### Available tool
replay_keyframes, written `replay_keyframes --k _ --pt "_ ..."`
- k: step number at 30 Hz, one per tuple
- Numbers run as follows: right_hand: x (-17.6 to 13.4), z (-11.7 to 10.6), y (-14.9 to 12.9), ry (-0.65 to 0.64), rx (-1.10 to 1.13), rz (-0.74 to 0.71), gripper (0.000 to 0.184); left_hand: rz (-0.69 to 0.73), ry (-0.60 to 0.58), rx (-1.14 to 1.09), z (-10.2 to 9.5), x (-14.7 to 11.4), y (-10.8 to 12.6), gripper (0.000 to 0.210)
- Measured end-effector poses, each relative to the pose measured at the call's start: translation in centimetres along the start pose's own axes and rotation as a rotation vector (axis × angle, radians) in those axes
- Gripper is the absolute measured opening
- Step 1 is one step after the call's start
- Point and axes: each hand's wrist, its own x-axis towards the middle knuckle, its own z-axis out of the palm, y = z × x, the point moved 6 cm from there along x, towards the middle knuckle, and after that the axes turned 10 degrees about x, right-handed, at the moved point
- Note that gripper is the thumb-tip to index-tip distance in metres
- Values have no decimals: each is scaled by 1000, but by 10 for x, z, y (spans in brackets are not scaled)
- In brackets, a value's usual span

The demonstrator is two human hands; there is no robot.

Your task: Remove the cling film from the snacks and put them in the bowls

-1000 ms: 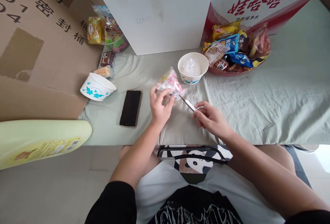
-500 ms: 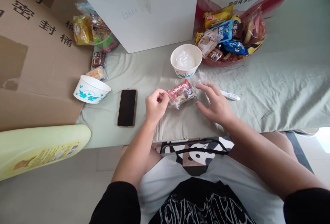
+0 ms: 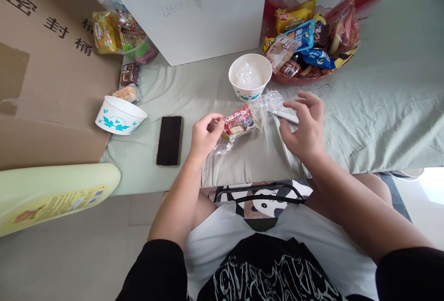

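Observation:
My left hand pinches the left end of a red and cream snack packet just over the cloth-covered table. Clear plastic wrap lies around the packet and stretches out on its right side. My right hand is to the right with its fingers curved and apart, near the loose end of the wrap. A slim white stick-like tool lies partly behind the right hand. Just beyond the packet stands a paper bowl with crumpled clear plastic inside.
A red basket piled with packaged snacks stands at the back right. On the left are a phone, a second, tilted paper bowl and a big cardboard box. A white box stands at the back.
My right hand has moved right, away from the packet, and the clear wrap has spread out to the right. My left hand still grips the packet's left end.

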Motion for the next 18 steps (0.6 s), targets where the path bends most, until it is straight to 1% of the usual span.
replay_keyframes --k 1,3,5,6,8,10,12,13,15,17,18 --pt "-1 5 -7 -53 -16 -76 38 1 -4 -33 0 0 2 20" --pt "-7 19 -19 -210 -33 -202 46 10 -11 -91 0 -2 8 24" --pt "-13 33 -26 -340 -50 -283 46 2 -22 -123 0 -4 11 27" --pt "-16 37 -28 -376 -53 -311 42 -10 -30 -130 0 -4 11 28" --pt "-19 41 -28 -382 -57 -343 30 -46 -35 -132 1 -4 8 27" --pt "-19 39 -28 -340 -72 -371 20 -83 -24 -117 1 -2 1 24" --pt "-20 38 -30 -313 -74 -426 19 -97 12 -89 -1 0 -5 20" --pt "-22 39 -33 -314 -66 -457 20 -75 27 -78 -3 1 -6 17" --pt "-25 44 -37 -343 -41 -493 29 50 22 -43 -4 1 1 17" --pt "-29 52 -41 -371 -25 -479 41 212 -44 22 -2 -1 14 23" --pt "-31 55 -42 -373 -20 -467 45 256 -90 61 1 -3 19 26"
